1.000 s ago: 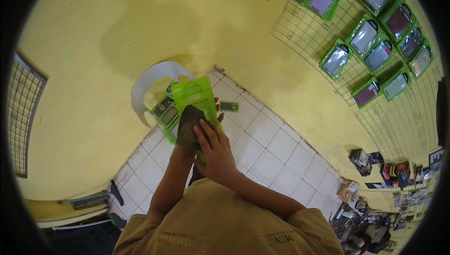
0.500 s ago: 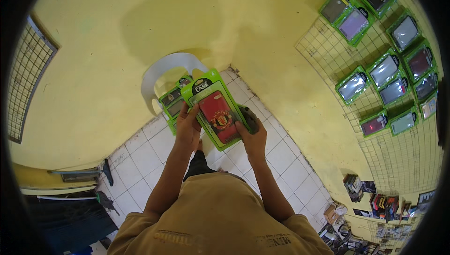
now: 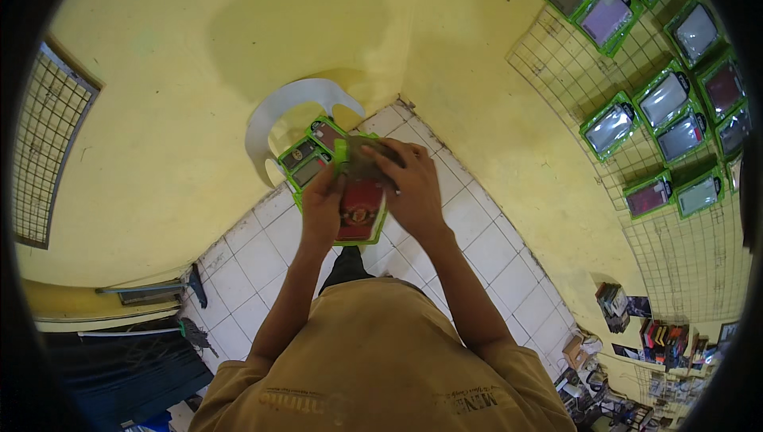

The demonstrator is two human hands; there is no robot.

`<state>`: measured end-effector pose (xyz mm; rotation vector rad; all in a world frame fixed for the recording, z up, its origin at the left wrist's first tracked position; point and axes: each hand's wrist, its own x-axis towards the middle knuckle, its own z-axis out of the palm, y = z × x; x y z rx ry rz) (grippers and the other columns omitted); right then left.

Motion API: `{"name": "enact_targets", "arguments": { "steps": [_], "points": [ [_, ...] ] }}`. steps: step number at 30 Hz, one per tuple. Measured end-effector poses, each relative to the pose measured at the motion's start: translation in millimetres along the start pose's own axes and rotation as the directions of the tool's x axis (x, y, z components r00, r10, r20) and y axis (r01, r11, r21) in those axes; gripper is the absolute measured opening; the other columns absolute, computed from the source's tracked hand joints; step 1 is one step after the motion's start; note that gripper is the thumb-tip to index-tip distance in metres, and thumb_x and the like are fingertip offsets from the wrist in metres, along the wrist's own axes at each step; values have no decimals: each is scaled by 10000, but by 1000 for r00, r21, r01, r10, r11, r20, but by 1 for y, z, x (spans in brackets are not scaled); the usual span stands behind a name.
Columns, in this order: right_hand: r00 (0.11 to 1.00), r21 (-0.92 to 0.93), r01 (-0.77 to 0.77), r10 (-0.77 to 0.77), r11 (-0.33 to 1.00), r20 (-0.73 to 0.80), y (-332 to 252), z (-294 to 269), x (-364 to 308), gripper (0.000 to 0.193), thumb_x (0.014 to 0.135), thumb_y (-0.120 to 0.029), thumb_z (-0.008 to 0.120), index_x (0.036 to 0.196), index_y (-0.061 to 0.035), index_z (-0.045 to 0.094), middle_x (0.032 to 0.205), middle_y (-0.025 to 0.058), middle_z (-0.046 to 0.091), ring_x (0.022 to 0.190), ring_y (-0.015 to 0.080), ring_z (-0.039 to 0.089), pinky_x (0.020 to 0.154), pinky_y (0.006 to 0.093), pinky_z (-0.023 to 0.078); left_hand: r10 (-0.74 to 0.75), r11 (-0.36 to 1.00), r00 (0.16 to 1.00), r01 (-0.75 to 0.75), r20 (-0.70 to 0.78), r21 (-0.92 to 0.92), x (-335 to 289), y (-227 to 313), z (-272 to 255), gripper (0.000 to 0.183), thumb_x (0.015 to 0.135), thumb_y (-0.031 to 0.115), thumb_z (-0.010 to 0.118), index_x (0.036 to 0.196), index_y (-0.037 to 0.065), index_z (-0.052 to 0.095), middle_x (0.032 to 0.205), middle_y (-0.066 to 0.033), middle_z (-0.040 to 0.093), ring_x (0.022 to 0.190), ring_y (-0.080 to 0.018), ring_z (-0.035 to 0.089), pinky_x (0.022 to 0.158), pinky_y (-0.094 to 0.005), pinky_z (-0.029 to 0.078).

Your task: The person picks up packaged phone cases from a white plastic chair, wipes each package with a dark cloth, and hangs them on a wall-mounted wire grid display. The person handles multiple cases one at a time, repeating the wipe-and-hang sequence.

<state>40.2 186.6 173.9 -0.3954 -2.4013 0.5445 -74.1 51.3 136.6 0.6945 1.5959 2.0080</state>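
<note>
In front of my body is a green-edged package with a red phone case [image 3: 362, 224] showing through its front. My left hand [image 3: 321, 208] grips its left side with the fingers closed. Across the package's upper part my right hand [image 3: 415, 187] presses a dark grey, cloth-like bundle [image 3: 364, 163], blurred by motion. The bundle and my fingers cover the package's top and upper right. Beyond my hands, several more green phone case packages [image 3: 300, 154] lie on the seat of a white plastic chair [image 3: 278, 108].
On the right wall, a wire grid [image 3: 568, 74] carries several hanging phone case packages [image 3: 610, 131]. White floor tiles [image 3: 485, 261] run below my hands to the yellow walls. A dark curtain [image 3: 119, 376] hangs at lower left. Lower right are shelved small boxes [image 3: 664, 344].
My right hand has moved up from the package's lower right edge with the grey bundle, which now lies across its top. The package has turned more upright and sits slightly lower.
</note>
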Motion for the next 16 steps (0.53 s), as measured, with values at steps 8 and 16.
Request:
{"name": "enact_targets", "arguments": {
  "steps": [8, 16],
  "points": [
    [866, 713, -370, 499, 595, 33, 21, 18, -29, 307, 962, -20, 564, 1264, -34, 618, 1243, 158, 644, 1118, 310, 644, 949, 384, 511, -190, 946, 981, 169, -48, -278, 12, -1, -7, 477, 1043, 104, 511, 1486, 13, 361, 1372, -145, 550, 1119, -176, 613, 963, -324, 512],
    [915, 644, -389, 356, 658, 189, -10, 72, -31, 479, 939, -44, 591, 1414, -83, 545, 1493, 162, 472, 1338, 332, 495, 1112, 399, 389, -388, 522, 849, 523, 358, -674, -24, -50, 6, 741, 1001, 388, 599, 1585, 172, 198, 1570, -82, 337, 1421, -209, 373, 1187, -398, 308]
  ]
}}
